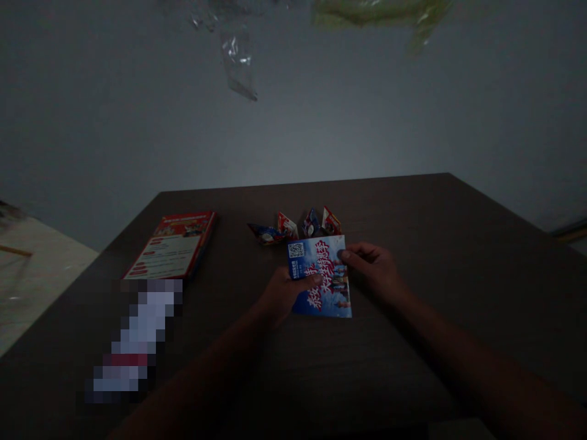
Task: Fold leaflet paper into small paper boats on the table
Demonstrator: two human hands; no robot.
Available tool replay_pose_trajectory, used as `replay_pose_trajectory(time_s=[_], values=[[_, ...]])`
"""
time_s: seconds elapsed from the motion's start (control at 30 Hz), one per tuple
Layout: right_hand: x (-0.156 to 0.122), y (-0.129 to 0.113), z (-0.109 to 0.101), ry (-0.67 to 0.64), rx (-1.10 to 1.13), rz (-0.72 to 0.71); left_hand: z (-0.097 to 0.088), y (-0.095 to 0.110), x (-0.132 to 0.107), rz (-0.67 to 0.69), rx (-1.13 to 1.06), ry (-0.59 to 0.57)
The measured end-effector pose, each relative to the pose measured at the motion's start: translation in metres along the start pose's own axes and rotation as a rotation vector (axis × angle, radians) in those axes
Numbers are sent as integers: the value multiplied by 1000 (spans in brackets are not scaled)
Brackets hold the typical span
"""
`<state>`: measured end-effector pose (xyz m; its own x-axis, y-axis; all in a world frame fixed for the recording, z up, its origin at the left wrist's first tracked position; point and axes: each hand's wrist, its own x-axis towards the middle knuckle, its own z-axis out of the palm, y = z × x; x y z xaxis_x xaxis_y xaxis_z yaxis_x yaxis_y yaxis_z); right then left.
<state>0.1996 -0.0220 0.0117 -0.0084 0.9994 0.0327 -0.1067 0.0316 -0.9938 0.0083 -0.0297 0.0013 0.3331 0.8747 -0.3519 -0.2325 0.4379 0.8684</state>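
Observation:
A blue printed leaflet [321,278] with red characters and a QR code lies on the dark wooden table [458,244]. My left hand [284,293] pinches its left edge, thumb on top. My right hand [373,269] grips its upper right corner with thumb and fingers closed. Just behind the leaflet sit several small folded paper shapes [298,227] in blue, red and white.
A stack of red and white leaflets [174,244] lies at the left of the table. A blurred, pixelated object [132,342] lies near the front left. The table's left edge drops to a pale floor [41,269]. A grey wall rises behind.

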Motion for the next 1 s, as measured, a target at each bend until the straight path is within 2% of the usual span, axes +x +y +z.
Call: replay_pose_trajectory(time_s=[0.2, 0.47, 0.73, 0.9, 1.0], values=[[-3, 1, 1, -73, -71, 30, 1, 1, 0, 28, -61, 34], [0, 2, -1, -51, -87, 34, 5, 9, -1, 0, -63, 103], [1, 3, -2, -55, -70, 37, -1, 8, 3, 48, -93, 103], [2, 2, -4, -36, -28, -5, -4, 8, 5, 61, -109, 111], [2, 2, -8, -26, -37, -81, -5, 11, 5, 71, -122, 129]])
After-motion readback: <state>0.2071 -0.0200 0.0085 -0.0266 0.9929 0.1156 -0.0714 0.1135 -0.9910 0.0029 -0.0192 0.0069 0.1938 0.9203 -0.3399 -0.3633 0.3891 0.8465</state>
